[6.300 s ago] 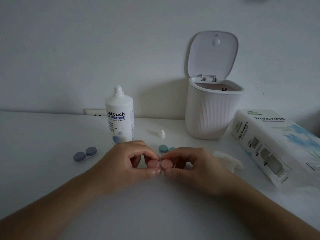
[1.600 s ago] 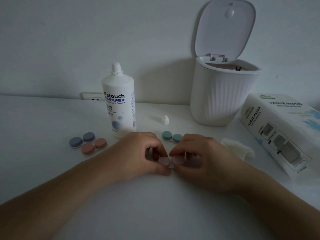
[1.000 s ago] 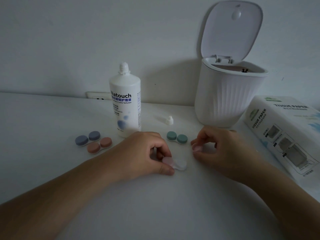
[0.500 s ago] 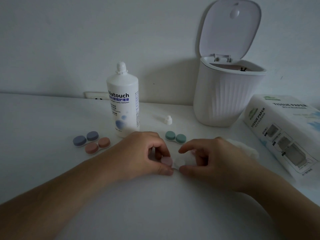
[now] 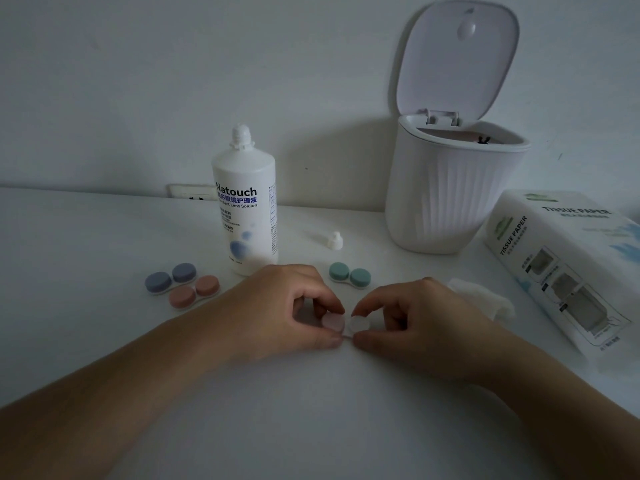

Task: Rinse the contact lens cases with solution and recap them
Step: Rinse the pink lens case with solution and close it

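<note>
Both hands meet low on the white table (image 5: 86, 254), the left hand (image 5: 277, 306) and right hand (image 5: 419, 323) each pinching one end of a pale pink contact lens case (image 5: 344, 323). Behind them a white uncapped bottle (image 5: 245, 202) reads "Natouch … Contact Lens Solution". A white pack (image 5: 571, 261) at right says "TISSUE PAPER".

both hands on the pale pink lens case (image 5: 343, 323), left hand (image 5: 277, 306) pinching one cap, right hand (image 5: 415, 317) the other. solution bottle (image 5: 245, 202) uncapped behind, bin (image 5: 450, 188) lid up
</note>
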Action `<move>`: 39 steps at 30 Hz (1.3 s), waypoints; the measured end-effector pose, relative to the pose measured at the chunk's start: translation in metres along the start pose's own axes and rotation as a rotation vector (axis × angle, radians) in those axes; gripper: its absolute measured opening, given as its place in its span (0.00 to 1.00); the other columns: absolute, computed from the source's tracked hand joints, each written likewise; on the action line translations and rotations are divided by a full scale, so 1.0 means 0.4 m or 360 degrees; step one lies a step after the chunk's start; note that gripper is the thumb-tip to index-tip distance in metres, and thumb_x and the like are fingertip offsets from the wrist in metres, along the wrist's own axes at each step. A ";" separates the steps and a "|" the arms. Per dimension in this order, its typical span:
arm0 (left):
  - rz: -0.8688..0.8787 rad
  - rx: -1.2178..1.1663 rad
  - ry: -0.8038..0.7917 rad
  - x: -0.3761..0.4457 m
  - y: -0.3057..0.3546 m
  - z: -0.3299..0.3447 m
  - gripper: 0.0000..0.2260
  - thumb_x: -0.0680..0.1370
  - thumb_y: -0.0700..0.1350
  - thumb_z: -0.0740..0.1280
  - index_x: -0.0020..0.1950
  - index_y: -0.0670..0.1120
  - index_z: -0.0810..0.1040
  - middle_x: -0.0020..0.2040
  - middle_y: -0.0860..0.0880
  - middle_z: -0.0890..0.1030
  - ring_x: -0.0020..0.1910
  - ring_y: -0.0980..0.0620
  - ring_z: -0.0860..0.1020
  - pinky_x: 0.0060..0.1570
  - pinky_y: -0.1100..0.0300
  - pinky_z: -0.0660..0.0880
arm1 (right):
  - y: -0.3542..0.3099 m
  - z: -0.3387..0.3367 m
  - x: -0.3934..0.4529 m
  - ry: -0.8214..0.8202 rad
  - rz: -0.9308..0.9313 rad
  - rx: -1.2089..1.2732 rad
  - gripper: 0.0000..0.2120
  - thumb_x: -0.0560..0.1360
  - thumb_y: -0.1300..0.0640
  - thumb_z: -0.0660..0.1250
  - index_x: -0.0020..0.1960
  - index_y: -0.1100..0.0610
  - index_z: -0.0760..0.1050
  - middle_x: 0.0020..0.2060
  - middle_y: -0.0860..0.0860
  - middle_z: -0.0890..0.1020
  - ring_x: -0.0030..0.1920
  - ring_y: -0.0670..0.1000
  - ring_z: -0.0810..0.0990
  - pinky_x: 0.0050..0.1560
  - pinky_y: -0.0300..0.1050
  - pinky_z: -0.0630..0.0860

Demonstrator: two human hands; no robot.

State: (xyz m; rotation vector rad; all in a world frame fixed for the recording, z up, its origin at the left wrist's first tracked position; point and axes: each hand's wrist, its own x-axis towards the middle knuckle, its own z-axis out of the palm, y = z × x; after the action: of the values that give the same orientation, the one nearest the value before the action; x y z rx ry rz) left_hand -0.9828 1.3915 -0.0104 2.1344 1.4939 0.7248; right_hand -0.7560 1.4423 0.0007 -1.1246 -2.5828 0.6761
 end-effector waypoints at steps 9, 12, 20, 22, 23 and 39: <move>-0.0046 0.0000 0.0034 0.000 0.004 0.005 0.07 0.69 0.53 0.79 0.45 0.58 0.85 0.45 0.61 0.79 0.39 0.65 0.76 0.38 0.72 0.68 | 0.006 0.004 0.004 -0.0005 0.0029 0.0083 0.06 0.70 0.41 0.73 0.45 0.40 0.80 0.26 0.38 0.77 0.27 0.39 0.74 0.30 0.31 0.68; -0.0052 0.0009 0.0060 -0.004 0.006 0.009 0.07 0.69 0.53 0.79 0.44 0.58 0.85 0.44 0.63 0.79 0.39 0.64 0.76 0.38 0.72 0.68 | 0.008 0.005 0.005 -0.0005 0.0035 0.0104 0.06 0.71 0.42 0.74 0.46 0.41 0.81 0.26 0.38 0.76 0.27 0.40 0.73 0.30 0.31 0.68; -0.0029 0.0063 0.0138 -0.011 0.006 0.019 0.08 0.68 0.57 0.77 0.43 0.56 0.84 0.44 0.63 0.79 0.39 0.60 0.78 0.37 0.70 0.70 | 0.007 0.006 0.006 0.0010 0.0039 0.0102 0.08 0.71 0.42 0.74 0.48 0.43 0.82 0.27 0.36 0.77 0.29 0.38 0.75 0.33 0.30 0.69; -0.0025 0.0061 0.0180 -0.013 0.008 0.024 0.09 0.68 0.59 0.75 0.41 0.56 0.83 0.43 0.62 0.79 0.39 0.60 0.78 0.37 0.70 0.70 | 0.006 0.008 0.004 0.0022 0.0038 0.0112 0.09 0.70 0.41 0.74 0.47 0.43 0.82 0.27 0.36 0.77 0.29 0.38 0.75 0.32 0.30 0.69; -0.0024 0.0062 0.0198 -0.013 0.009 0.026 0.08 0.68 0.58 0.75 0.41 0.56 0.83 0.43 0.61 0.79 0.39 0.59 0.78 0.37 0.70 0.71 | 0.006 0.009 0.004 0.0026 0.0041 0.0114 0.09 0.70 0.41 0.75 0.46 0.43 0.82 0.27 0.36 0.77 0.29 0.38 0.75 0.32 0.30 0.69; 0.0062 0.0005 0.0250 -0.032 0.025 0.016 0.08 0.72 0.52 0.76 0.50 0.57 0.83 0.38 0.58 0.75 0.33 0.53 0.73 0.32 0.64 0.67 | 0.011 0.001 0.003 -0.0019 -0.0010 0.0100 0.06 0.70 0.41 0.74 0.42 0.35 0.77 0.29 0.35 0.77 0.30 0.39 0.75 0.32 0.32 0.69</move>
State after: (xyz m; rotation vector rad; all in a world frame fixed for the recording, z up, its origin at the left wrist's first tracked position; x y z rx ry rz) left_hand -0.9751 1.3759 -0.0113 2.1571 1.5363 0.9236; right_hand -0.7543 1.4457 -0.0020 -1.0958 -2.5548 0.7595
